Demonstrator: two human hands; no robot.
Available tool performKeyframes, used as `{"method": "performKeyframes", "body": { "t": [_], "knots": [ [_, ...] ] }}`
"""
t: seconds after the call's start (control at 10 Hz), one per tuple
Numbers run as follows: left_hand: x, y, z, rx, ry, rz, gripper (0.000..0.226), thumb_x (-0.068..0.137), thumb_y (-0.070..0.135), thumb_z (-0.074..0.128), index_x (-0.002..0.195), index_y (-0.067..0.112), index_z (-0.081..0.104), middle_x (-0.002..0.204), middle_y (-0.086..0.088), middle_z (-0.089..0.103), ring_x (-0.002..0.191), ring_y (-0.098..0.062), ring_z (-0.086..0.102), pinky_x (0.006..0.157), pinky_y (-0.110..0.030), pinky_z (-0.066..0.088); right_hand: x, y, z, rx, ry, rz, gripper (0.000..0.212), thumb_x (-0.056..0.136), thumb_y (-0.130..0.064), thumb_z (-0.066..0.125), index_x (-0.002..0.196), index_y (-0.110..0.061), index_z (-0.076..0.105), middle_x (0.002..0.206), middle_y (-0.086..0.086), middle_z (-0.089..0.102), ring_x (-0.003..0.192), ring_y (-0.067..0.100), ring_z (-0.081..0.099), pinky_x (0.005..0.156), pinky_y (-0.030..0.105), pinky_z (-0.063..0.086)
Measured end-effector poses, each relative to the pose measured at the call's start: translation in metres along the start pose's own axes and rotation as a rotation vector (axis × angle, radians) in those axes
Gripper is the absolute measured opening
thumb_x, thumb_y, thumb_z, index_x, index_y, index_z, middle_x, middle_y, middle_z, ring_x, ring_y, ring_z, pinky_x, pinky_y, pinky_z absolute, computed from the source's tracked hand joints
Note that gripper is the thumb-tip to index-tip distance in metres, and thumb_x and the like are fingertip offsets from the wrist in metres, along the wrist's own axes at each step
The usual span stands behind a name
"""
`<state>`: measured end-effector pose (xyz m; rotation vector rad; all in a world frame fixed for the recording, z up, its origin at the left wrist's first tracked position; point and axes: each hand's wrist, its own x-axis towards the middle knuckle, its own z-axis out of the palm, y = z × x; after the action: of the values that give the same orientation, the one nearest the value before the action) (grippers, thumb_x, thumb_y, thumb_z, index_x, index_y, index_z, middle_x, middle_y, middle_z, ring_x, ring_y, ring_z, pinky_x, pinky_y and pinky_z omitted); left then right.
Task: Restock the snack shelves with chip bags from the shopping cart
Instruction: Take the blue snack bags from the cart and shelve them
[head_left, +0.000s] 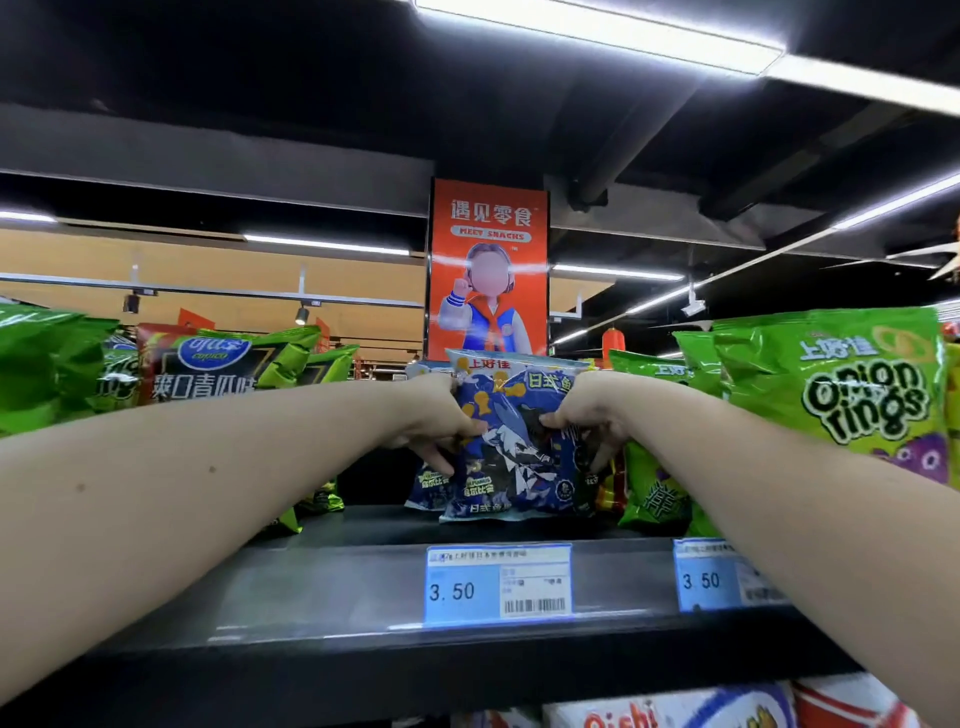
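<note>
On the top dark shelf (363, 582), left hand (441, 415) and right hand (587, 410) both clamped on a blue chip bag (511, 447) standing upright, green onion rings bags (836, 384) just right, price tag (498, 582) below, orange poster (488, 265) behind.

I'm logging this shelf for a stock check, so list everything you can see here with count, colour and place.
blue snack bags: at least two, blue and white, upright at shelf centre, gripped by both hands
onion rings bags: several, green, right of the blue bags
green chip bags: several, left end of shelf
cucumber-flavour bag: one, dark with green, left
price tags: two, blue and white, both 3.50, on the shelf edge
shelf: one, dark grey
Meet Snacks poster: one, orange, behind
left hand: on the bags' left side
right hand: on their right side
</note>
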<state>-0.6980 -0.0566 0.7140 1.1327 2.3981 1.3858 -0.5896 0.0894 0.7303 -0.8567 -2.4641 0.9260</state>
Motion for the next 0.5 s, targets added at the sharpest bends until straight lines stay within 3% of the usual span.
{"method": "performKeyframes", "body": {
  "t": [0.1,0.2,0.3,0.4,0.5],
  "knots": [
    [0.002,0.002,0.001,-0.027,-0.036,0.001,0.054,0.089,0.012,0.068,0.135,0.011,0.040,0.115,-0.014,0.064,0.097,-0.031,0.069,0.073,-0.047,0.061,-0.004,-0.002,-0.003,-0.162,0.103,-0.085,0.047,0.094,-0.019,0.062,0.133,0.003,0.047,0.138,0.022,0.049,0.120,0.041,0.053,0.099,0.047,0.048],
    [0.005,0.004,0.007,-0.018,-0.059,0.021,0.052,0.090,0.014,0.068,0.134,0.011,0.041,0.111,-0.013,0.066,0.092,-0.029,0.071,0.069,-0.044,0.062,-0.011,-0.001,-0.012,-0.405,0.222,-0.177,0.030,0.091,-0.020,0.062,0.115,-0.003,0.058,0.129,0.023,0.057,0.120,0.036,0.054,0.108,0.049,0.037],
    [0.008,0.002,0.013,0.035,-0.019,0.043,0.054,0.090,0.019,0.069,0.136,0.013,0.041,0.113,-0.011,0.064,0.091,-0.027,0.071,0.065,-0.041,0.062,-0.008,-0.004,-0.008,-0.483,0.254,-0.146,0.057,0.091,-0.019,0.066,0.136,-0.006,0.033,0.131,0.021,0.050,0.107,0.031,0.060,0.093,0.042,0.053],
    [0.008,0.000,0.011,0.134,0.044,0.066,0.055,0.086,0.027,0.073,0.130,0.012,0.043,0.104,-0.011,0.065,0.083,-0.025,0.071,0.057,-0.036,0.061,-0.005,0.000,-0.003,-0.603,0.379,-0.250,0.082,0.091,-0.020,0.067,0.151,-0.016,0.012,0.115,0.016,0.055,0.081,0.021,0.062,0.065,0.032,0.057],
    [0.003,0.003,0.002,0.445,0.242,0.231,0.051,0.077,0.041,0.079,0.111,0.018,0.049,0.101,-0.006,0.061,0.078,-0.017,0.064,0.057,-0.031,0.054,-0.010,-0.001,-0.004,-0.643,0.462,-0.373,0.061,0.088,-0.015,0.069,0.136,-0.013,0.032,0.113,0.009,0.058,0.080,0.023,0.055,0.055,0.031,0.047]
  ]
}}
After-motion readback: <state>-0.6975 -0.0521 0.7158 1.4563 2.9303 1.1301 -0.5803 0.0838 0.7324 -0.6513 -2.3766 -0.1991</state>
